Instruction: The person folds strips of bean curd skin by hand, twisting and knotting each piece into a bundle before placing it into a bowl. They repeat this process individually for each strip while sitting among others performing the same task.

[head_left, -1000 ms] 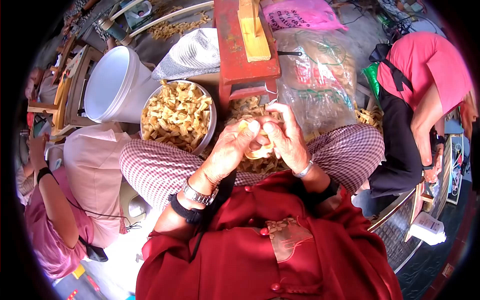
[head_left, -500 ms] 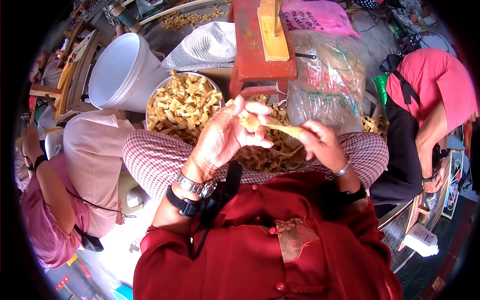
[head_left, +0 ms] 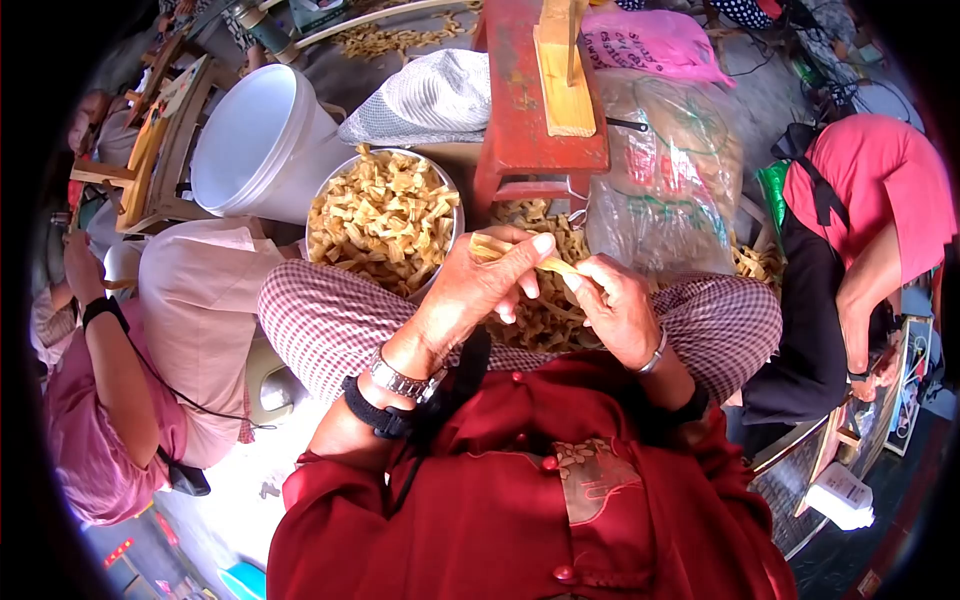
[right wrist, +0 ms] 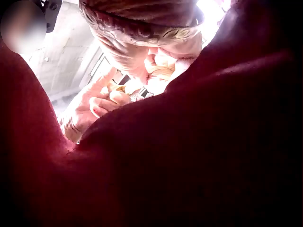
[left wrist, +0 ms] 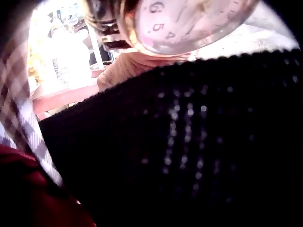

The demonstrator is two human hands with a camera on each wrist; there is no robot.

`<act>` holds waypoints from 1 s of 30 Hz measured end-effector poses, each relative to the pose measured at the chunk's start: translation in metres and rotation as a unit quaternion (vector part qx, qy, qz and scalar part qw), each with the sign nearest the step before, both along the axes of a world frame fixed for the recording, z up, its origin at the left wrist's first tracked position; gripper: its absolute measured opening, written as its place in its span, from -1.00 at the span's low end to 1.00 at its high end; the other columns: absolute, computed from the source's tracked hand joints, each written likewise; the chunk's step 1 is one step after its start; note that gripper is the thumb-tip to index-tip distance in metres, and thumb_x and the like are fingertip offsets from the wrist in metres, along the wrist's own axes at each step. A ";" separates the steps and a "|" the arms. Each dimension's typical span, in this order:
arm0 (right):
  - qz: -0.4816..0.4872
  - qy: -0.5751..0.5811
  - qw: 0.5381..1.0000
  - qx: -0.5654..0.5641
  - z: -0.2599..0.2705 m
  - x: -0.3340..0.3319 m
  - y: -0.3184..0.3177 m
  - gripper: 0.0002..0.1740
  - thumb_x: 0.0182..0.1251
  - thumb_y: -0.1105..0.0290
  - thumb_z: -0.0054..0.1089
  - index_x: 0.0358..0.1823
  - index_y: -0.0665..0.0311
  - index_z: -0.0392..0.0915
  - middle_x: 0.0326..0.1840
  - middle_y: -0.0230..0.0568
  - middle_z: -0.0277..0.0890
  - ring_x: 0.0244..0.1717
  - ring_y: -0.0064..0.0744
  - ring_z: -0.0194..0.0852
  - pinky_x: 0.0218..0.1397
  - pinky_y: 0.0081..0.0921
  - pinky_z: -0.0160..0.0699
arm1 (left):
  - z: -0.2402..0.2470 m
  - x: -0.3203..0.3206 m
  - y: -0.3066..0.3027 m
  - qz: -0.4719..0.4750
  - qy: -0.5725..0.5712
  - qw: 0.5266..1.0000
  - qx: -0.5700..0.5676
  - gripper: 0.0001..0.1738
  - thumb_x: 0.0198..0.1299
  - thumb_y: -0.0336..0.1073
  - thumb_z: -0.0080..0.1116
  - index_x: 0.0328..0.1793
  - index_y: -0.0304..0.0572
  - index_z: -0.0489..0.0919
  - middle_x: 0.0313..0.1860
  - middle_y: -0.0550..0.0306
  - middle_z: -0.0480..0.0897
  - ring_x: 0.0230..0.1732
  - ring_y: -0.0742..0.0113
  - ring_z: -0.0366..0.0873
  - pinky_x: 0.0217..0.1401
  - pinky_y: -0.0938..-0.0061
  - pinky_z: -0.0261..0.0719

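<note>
Over the lap in the head view, a pale yellow, flat leafy strip (head_left: 556, 266) stretches between the two hands. The left hand (head_left: 470, 285) pinches one end under its thumb, with part of the strip showing above its knuckles. The right hand (head_left: 622, 312) grips the other end between thumb and fingers. Below them lies a pile of similar strips and knotted pieces (head_left: 545, 325), partly covered by the hands. In the left wrist view a watch (left wrist: 189, 23) and a dark cuff hide most of the hand. A red sleeve (right wrist: 189, 151) blocks much of the right wrist view.
A round metal basin (head_left: 458, 215) heaped with knotted yellow pieces stands beside the left knee, near a white bucket (head_left: 250, 140). Ahead is a red bench (head_left: 535, 90) with a wooden block, beside clear plastic bags (head_left: 660, 190). Other people sit on both sides.
A second ago both hands were close together around the strip; then the right hand drew one end out sideways. Now the left hand has turned thumb over the strip, and the hands are nearer again.
</note>
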State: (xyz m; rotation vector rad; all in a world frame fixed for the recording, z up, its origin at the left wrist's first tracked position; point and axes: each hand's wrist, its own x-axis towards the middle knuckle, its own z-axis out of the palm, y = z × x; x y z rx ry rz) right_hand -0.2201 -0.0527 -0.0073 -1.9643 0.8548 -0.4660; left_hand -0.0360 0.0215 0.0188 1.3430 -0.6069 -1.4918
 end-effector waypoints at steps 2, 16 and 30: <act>-0.019 0.002 0.998 0.057 0.004 0.003 0.001 -0.85 0.29 0.41 0.12 -0.27 0.37 0.48 -0.49 -0.06 0.37 -0.50 -0.23 0.43 -0.40 -0.35 0.37 | 0.001 -0.002 -0.002 0.024 0.011 1.000 0.003 -0.72 0.24 -0.17 0.20 -0.18 -0.28 0.55 -0.59 0.24 0.53 -0.74 0.61 0.32 -0.73 0.72 0.26; 0.048 -0.031 0.992 -0.111 0.063 0.024 -0.068 -0.75 0.37 0.28 0.00 -0.37 0.33 0.46 -0.62 -0.15 0.36 -0.60 -0.31 0.40 -0.50 -0.39 0.32 | 0.044 0.037 -0.051 0.111 0.057 0.983 -0.137 -0.86 0.29 -0.34 0.06 -0.29 -0.25 0.52 -0.63 0.36 0.36 -0.69 0.65 0.17 -0.68 0.71 0.21; -0.065 0.153 0.888 -0.429 0.034 0.075 -0.183 -0.86 0.30 0.28 -0.03 -0.25 0.10 0.50 -0.61 0.01 0.51 -0.51 0.11 0.54 -0.50 0.02 0.44 | 0.012 0.063 -0.185 0.150 -0.337 0.920 -0.132 -0.74 0.16 -0.31 0.09 -0.50 -0.35 0.56 -0.63 0.18 0.55 -0.67 0.48 0.45 -0.59 0.52 0.40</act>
